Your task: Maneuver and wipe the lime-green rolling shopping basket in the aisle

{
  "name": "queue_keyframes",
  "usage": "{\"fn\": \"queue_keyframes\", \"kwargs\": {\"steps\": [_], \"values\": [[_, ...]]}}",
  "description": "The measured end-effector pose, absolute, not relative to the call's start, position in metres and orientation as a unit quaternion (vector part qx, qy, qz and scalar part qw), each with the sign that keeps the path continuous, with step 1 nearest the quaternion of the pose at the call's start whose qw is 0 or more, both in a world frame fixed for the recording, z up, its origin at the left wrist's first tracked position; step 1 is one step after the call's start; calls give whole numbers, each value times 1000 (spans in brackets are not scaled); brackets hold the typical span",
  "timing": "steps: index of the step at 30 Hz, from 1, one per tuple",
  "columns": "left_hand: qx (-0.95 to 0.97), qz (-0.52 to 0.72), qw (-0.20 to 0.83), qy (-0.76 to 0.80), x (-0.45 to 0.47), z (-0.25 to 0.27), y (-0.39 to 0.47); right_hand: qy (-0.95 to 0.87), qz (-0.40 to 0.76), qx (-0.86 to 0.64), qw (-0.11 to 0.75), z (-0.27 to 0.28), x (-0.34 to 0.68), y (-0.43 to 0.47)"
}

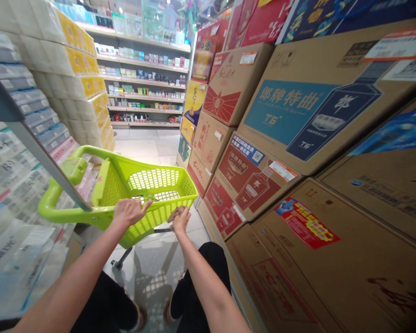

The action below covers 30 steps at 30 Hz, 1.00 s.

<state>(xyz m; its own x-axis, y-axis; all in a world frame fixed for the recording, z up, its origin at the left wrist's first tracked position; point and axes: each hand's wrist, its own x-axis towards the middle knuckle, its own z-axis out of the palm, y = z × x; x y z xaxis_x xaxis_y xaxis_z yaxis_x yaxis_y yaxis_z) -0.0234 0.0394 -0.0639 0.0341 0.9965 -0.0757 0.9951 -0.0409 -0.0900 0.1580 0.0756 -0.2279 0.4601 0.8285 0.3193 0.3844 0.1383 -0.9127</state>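
Observation:
A lime-green plastic shopping cart (152, 167) with lattice walls stands tilted in view before me. Its grey metal bar (52, 162) runs up to the left edge. My left hand (129, 212) grips the near rim of the basket, fingers over the edge and thumb stretched to the right. Near the basket's right corner, my right hand (181, 221) is closed on a crumpled brown cloth (176, 213), close against the outer wall. Some of its fingers are hidden. Inside the basket only the lattice floor shows.
Stacked cardboard cartons (280, 106) line the right side. Packs of tissue paper (72, 69) and other wrapped packs (17, 259) are piled on the left. Shelves of small goods (145, 83) stand at the far end, beyond the tiled floor (143, 138).

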Motion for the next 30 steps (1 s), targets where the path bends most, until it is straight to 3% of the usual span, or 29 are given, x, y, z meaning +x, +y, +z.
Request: {"fn": "queue_keyframes", "kwargs": {"steps": [5,12,20,25,30], "values": [[-722,60,11,-689,-23,-64,41,-504,141,-617,588,-217,149,73],[-719,49,6,-693,-22,-64,40,-601,101,-600,518,-243,134,54],[-721,45,16,-691,-25,-70,44,-609,72,-586,530,-219,128,58],[-732,57,25,-678,-25,-67,46,-617,81,-595,509,-235,120,61],[-727,67,11,-684,-24,-66,50,-601,82,-582,542,-233,123,63]]}}
